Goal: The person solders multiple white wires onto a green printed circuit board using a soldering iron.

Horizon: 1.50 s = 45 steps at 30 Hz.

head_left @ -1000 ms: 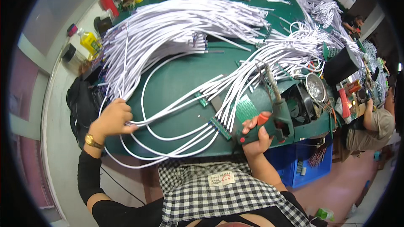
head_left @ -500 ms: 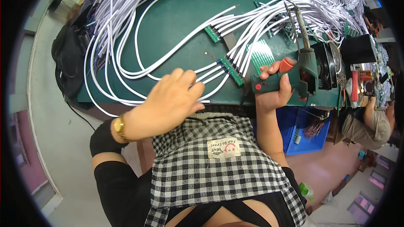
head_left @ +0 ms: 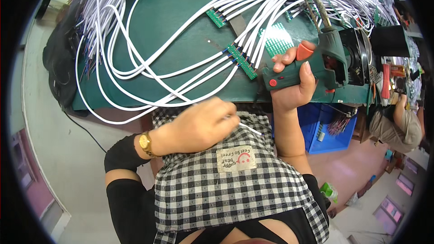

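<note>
My left hand [head_left: 199, 126] is closed around a white cable [head_left: 251, 129], low over the checked apron. The cable's short end sticks out past the fingers to the right. My right hand [head_left: 294, 86] grips a dark green soldering gun [head_left: 332, 52] by its handle, fingers beside the orange trigger, the two metal prongs pointing up and away. Between the hands, on the green table, lies a narrow green circuit board [head_left: 242, 61] with white cables joined along both sides. A second narrow board [head_left: 216, 18] with cables on its right side sits farther back.
Thick bundles of white cables [head_left: 106, 0] cover the far left, and more lie at the far right. A perforated green board [head_left: 276, 40] rests near the soldering gun. A black bag [head_left: 63, 63] is at the left edge. Below the table stands a blue bin [head_left: 334, 135]; another person sits far right.
My left hand has moved down and right, off the table to over the apron, drawing a cable end along. The right hand stays around the soldering gun; the whole view has shifted slightly.
</note>
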Tool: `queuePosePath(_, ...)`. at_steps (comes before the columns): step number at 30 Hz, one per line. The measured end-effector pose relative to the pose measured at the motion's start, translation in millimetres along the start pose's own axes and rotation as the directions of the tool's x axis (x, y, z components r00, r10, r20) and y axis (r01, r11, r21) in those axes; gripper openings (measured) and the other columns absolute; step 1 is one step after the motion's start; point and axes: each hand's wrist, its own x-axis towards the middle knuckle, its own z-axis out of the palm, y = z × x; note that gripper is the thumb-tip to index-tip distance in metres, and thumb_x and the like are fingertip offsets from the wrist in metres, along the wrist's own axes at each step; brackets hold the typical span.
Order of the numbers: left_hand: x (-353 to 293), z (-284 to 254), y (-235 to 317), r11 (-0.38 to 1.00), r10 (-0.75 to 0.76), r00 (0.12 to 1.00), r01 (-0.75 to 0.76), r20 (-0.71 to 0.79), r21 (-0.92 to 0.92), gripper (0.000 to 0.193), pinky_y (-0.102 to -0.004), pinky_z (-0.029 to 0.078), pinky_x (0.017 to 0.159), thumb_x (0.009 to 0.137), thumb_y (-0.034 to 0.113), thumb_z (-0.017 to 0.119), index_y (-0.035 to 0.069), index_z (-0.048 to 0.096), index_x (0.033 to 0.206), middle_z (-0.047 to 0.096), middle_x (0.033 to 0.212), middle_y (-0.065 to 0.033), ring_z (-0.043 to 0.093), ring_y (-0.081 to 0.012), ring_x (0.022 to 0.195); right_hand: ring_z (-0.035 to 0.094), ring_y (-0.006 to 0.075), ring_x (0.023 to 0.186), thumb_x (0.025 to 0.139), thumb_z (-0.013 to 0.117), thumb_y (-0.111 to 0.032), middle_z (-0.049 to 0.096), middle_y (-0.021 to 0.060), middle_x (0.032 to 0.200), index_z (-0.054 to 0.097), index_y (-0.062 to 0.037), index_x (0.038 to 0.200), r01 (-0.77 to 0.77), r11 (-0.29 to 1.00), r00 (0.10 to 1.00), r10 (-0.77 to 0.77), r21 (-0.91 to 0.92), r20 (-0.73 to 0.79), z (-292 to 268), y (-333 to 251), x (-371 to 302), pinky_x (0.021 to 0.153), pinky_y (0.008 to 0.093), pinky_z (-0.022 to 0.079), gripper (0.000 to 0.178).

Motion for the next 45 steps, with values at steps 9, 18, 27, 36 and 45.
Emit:
queuePosePath(9, 20, 71, 1, 0.927, -0.136, 0.888, 0.271, 0.439, -0.259, 0.019, -0.0436, 0.048, 0.072, 0.08, 0.013, 0.058, 0.0, 0.046, 0.089, 0.056, 0.087, -0.0154, 0.059, -0.0355, 0.085, 0.055, 0.0177, 0.065, 0.089, 0.043, -0.02, 0.052, 0.0119, 0.083, 0.041, 0.0003, 0.122, -0.006, 1.0, 0.997, 0.007, -0.02, 0.076, -5, 0, -1, 0.074, 0.0379, 0.047, 0.039)
queuePosePath(18, 28, 15, -2, 0.804, -0.348, 0.936, 0.323, 0.045, -0.499, 0.01, -0.0305, 0.047, 0.063, 0.085, 0.009, 0.061, 0.001, 0.064, 0.09, 0.063, 0.081, -0.0105, 0.061, -0.0231, 0.069, 0.053, 0.0149, 0.062, 0.089, 0.052, -0.014, 0.052, 0.0096, 0.081, 0.04, -0.0028, 0.122, 0.124, 0.992, 0.988, -0.122, -0.016, 0.098, -10, -21, -16, 0.066, 0.0355, 0.048, 0.038)
queuePosePath(27, 24, 20, 1, 0.662, -0.538, 0.837, 0.35, -0.095, -0.663, 0.009, -0.0248, 0.043, 0.055, 0.086, 0.008, 0.063, -0.001, 0.062, 0.086, 0.061, 0.073, -0.0076, 0.057, -0.0123, 0.062, 0.058, 0.0121, 0.073, 0.083, 0.059, 0.005, 0.06, 0.0144, 0.095, 0.037, -0.0014, 0.126, -0.295, 0.923, 0.934, 0.333, -0.246, 0.128, -1, -37, -63, 0.062, 0.0219, 0.049, 0.049)
queuePosePath(36, 20, 38, 0, 0.744, -0.499, 0.843, 0.297, -0.202, -0.598, 0.009, -0.0226, 0.041, 0.052, 0.081, 0.001, 0.064, 0.0, 0.056, 0.082, 0.059, 0.075, -0.0073, 0.053, -0.0106, 0.06, 0.057, 0.0124, 0.077, 0.085, 0.056, 0.007, 0.059, 0.014, 0.095, 0.034, -0.0022, 0.123, -0.284, 0.925, 0.938, 0.322, -0.252, 0.124, 1, -31, -72, 0.068, 0.0247, 0.049, 0.045)
queuePosePath(45, 18, 48, 4, 0.816, -0.337, 0.838, 0.032, -0.429, -0.577, 0.014, -0.0212, 0.044, 0.048, 0.078, -0.003, 0.067, -0.001, 0.054, 0.083, 0.062, 0.071, -0.012, 0.059, -0.0107, 0.057, 0.055, 0.0118, 0.064, 0.081, 0.06, 0.004, 0.059, 0.0129, 0.082, 0.038, -0.0073, 0.115, -0.255, 0.966, 0.962, 0.249, 0.04, 0.111, 7, -18, -79, 0.062, 0.0243, 0.048, 0.042)
